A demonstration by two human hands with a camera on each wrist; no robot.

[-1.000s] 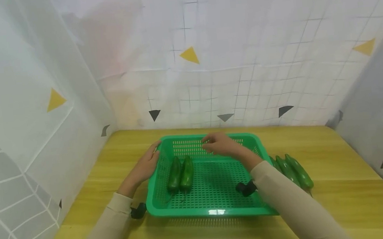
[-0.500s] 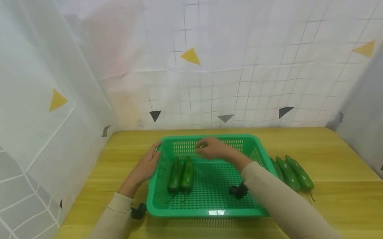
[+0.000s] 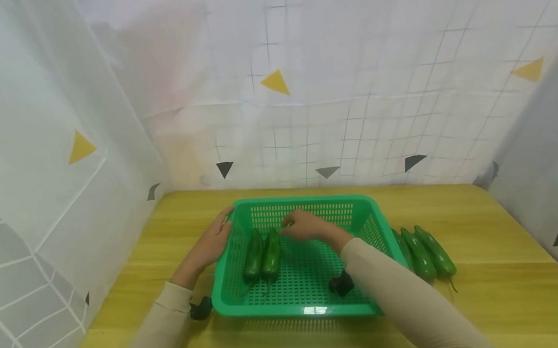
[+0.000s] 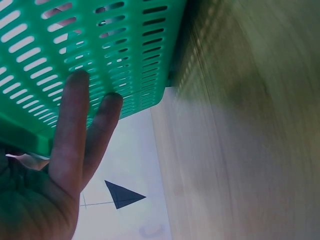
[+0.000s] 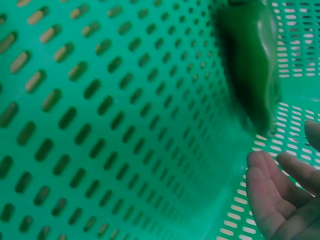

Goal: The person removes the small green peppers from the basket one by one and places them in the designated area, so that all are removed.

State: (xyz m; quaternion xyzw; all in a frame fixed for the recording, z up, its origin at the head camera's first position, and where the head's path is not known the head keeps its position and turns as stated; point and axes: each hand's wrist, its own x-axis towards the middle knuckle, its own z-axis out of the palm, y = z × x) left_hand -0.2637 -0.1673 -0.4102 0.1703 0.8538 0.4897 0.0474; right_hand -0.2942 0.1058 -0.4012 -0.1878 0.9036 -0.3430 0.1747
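Observation:
Two green peppers [image 3: 253, 259] [image 3: 272, 258] lie side by side at the left inside a green slotted basket [image 3: 292, 311]. At the basket's left rim is my left hand [image 3: 209, 245], its thumb over the edge; the left wrist view shows two of the hand's [image 4: 60, 180] fingers extended along the outer wall. My right hand [image 3: 307, 226] hovers inside the basket, just right of the peppers' far ends. In the right wrist view that hand [image 5: 285, 195] holds nothing, its fingers slightly bent below one pepper's [image 5: 255, 65] tip with a gap between.
Outside the basket, on its right, several green peppers [image 3: 435, 251] lie on the wooden table [image 3: 502, 287], one partly hidden by the rim. White patterned sheeting [image 3: 350, 77] stands behind the table and along both sides. A black wrist device [image 3: 342, 284] hangs under the right forearm.
My right hand has moved left and lower into the basket, closer to the two peppers. The left hand keeps its place at the rim, and the peppers lie as before.

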